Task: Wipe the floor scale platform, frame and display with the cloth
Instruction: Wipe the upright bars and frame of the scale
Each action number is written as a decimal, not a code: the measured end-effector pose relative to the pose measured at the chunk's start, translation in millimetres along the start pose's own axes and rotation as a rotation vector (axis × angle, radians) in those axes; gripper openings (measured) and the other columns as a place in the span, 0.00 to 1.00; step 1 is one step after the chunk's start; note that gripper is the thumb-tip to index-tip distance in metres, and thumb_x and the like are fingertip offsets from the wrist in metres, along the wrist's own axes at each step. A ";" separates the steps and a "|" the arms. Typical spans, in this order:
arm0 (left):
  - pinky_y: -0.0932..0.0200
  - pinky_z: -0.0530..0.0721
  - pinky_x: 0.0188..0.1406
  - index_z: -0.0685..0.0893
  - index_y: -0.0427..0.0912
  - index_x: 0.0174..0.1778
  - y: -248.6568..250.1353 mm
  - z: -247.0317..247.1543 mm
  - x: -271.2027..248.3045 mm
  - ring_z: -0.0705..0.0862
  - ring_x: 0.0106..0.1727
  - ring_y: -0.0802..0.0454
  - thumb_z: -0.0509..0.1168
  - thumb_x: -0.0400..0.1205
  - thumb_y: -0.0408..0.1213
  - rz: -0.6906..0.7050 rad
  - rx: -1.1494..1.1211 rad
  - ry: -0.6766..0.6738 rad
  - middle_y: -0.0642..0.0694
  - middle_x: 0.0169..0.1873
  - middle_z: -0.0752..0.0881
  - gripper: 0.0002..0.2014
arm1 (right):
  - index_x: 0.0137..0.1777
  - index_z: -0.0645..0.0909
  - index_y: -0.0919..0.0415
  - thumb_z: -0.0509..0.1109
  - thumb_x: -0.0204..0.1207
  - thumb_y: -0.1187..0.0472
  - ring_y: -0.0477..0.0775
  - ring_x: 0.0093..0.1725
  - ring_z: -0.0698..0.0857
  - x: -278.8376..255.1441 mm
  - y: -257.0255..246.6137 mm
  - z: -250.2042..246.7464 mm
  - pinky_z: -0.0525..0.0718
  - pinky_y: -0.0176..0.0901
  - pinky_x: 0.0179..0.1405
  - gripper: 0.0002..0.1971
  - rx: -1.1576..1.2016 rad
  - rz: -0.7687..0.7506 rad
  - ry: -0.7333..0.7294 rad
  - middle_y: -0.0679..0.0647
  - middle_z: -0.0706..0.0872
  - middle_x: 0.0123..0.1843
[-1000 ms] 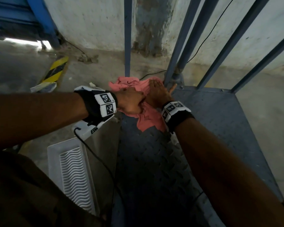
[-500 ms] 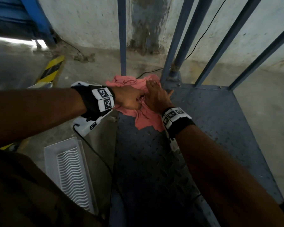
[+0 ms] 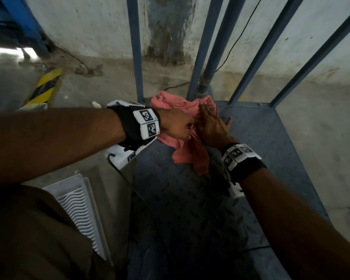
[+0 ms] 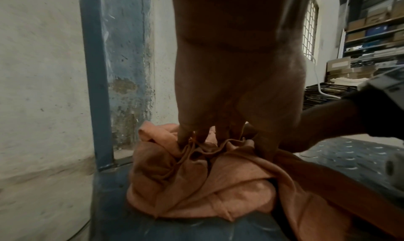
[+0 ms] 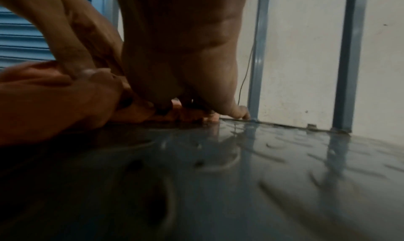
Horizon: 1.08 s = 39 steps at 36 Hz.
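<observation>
A pink cloth (image 3: 183, 156) lies bunched at the far edge of the scale's blue-grey checker-plate platform (image 3: 180, 209), against the foot of the round centre post (image 3: 205, 85). My left hand (image 3: 178, 126) grips a fold of it. In the left wrist view its fingertips (image 4: 186, 137) dig into the gathered cloth (image 4: 196, 184). My right hand (image 3: 210, 122) lies flat on the cloth beside the left, fingers straight. In the right wrist view its thumb (image 5: 240, 112) touches the platform (image 5: 273, 175) by a post. Blue frame bars (image 3: 135, 47) rise from the far edge.
A white ribbed tray (image 3: 75, 211) stands on the concrete floor left of the platform. A yellow-and-black striped piece (image 3: 45, 87) lies further back left. A black cable (image 3: 233, 43) hangs along the wall behind the bars. Shelves with boxes (image 4: 371, 28) show on the right in the left wrist view.
Both hands have slid the cloth to the right along the platform's far edge, from the left corner bar to the foot of the centre post.
</observation>
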<state>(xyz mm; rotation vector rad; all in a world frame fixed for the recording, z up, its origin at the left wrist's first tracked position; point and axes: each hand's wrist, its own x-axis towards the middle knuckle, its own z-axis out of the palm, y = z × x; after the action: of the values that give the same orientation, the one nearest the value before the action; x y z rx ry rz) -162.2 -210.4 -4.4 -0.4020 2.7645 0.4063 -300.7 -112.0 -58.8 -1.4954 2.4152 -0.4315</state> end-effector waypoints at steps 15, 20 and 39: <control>0.56 0.77 0.43 0.76 0.41 0.54 -23.6 9.2 14.0 0.78 0.41 0.49 0.66 0.85 0.44 -0.013 -0.192 0.033 0.46 0.45 0.80 0.10 | 0.45 0.73 0.46 0.53 0.66 0.44 0.57 0.63 0.76 49.0 -17.0 -29.5 0.62 0.89 0.66 0.13 0.076 -0.098 -0.160 0.50 0.79 0.54; 0.66 0.71 0.28 0.82 0.34 0.49 -9.9 -11.3 26.1 0.75 0.34 0.48 0.66 0.83 0.39 -0.050 -0.104 0.006 0.40 0.39 0.81 0.10 | 0.73 0.76 0.50 0.61 0.64 0.34 0.67 0.75 0.75 40.7 -1.4 -17.6 0.69 0.82 0.71 0.37 0.086 -0.134 -0.100 0.61 0.77 0.76; 0.59 0.77 0.30 0.88 0.50 0.44 -20.9 -33.8 30.4 0.83 0.34 0.54 0.82 0.65 0.53 0.113 0.129 -0.018 0.52 0.34 0.86 0.17 | 0.69 0.86 0.58 0.59 0.70 0.40 0.67 0.63 0.87 46.2 16.6 -24.9 0.81 0.54 0.61 0.33 0.045 -0.252 0.036 0.64 0.90 0.62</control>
<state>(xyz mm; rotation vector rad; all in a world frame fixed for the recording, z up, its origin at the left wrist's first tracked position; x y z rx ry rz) -192.2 -247.4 11.0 -0.2110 2.7851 0.2539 -343.6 -143.8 -45.5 -1.7939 2.2330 -0.5652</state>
